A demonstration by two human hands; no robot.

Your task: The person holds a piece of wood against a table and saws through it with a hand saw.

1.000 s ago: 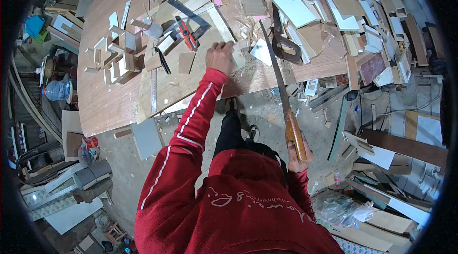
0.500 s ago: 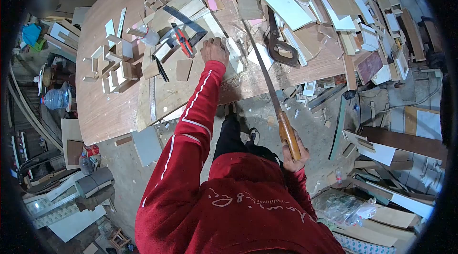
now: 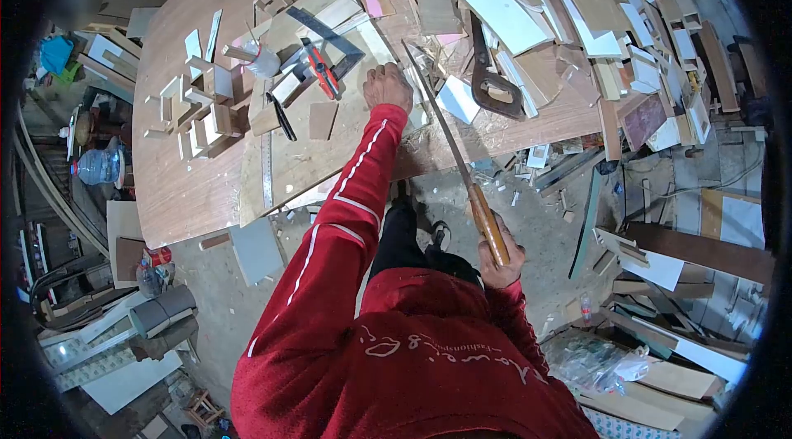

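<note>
My left hand presses down with bent fingers on a pale wooden strip lying on the workbench; its fingertips are partly hidden. My right hand is wrapped round the wooden handle of a handsaw, near its butt end. The saw's long narrow blade slants up and left across the bench edge, its tip just right of my left hand. To the left of that hand lie red-handled pliers and a dark try square.
Another handsaw lies right of the blade, by a long white board. Small wooden frames and a white glue pot stand at left. Offcuts pile at the right, and scraps litter the floor.
My left hand has shifted right along the bench, closer to the blade. The saw and my right hand have moved slightly left, with the handle a little nearer the bench.
</note>
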